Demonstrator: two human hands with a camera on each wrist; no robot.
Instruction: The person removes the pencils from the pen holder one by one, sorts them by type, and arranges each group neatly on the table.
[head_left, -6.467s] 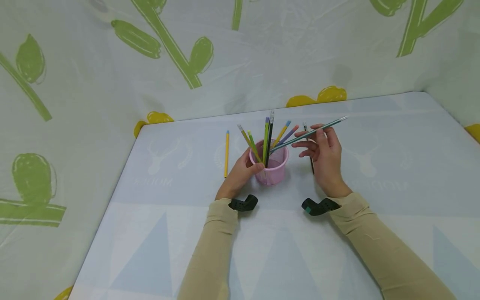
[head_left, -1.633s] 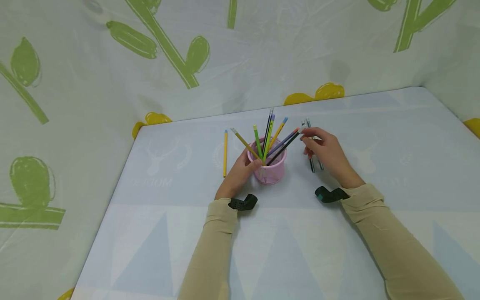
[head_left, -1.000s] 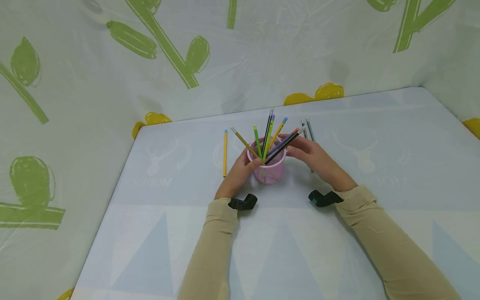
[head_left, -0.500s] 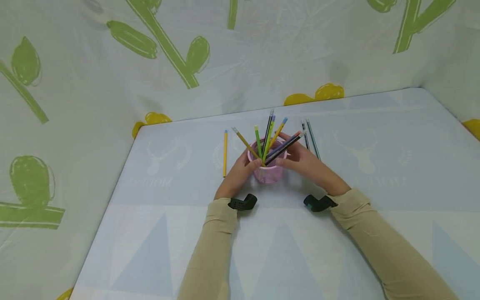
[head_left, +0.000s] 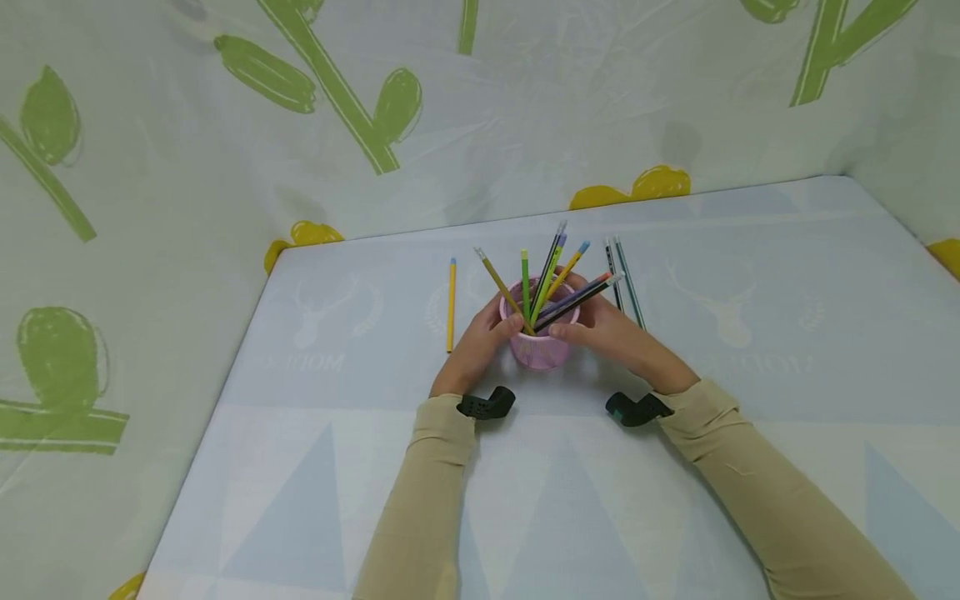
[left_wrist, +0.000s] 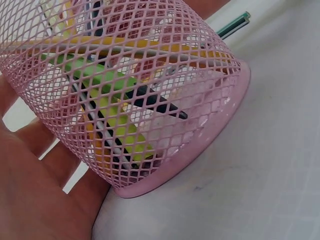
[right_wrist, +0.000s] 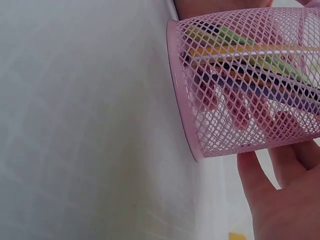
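A pink mesh pencil cup (head_left: pixel 542 354) stands on the table with several pencils fanning out of its top. My left hand (head_left: pixel 477 346) grips its left side, thumb over the rim. From the right, my right hand (head_left: pixel 617 335) holds the cup too, its thumb at the near rim and its fingers round the back. Through the mesh (left_wrist: pixel 170 50) in the left wrist view show a green pencil (left_wrist: pixel 102 77) with a dark tip and an orange one. The right wrist view shows the mesh cup (right_wrist: pixel 225 145) with fingers (right_wrist: pixel 257 172) against its side.
A yellow pencil (head_left: pixel 452 304) with a blue end lies left of the cup. To the right lie a black-and-white pencil (head_left: pixel 611 267) and a teal pencil (head_left: pixel 628 279), side by side. Behind the table (head_left: pixel 360 350) hangs a leaf-patterned sheet (head_left: pixel 525 125).
Earlier my right hand held the teal pencil over the cup; that pencil now lies on the table. The hand has moved left to grip the cup, which has shifted slightly right; the pencils lean further right.
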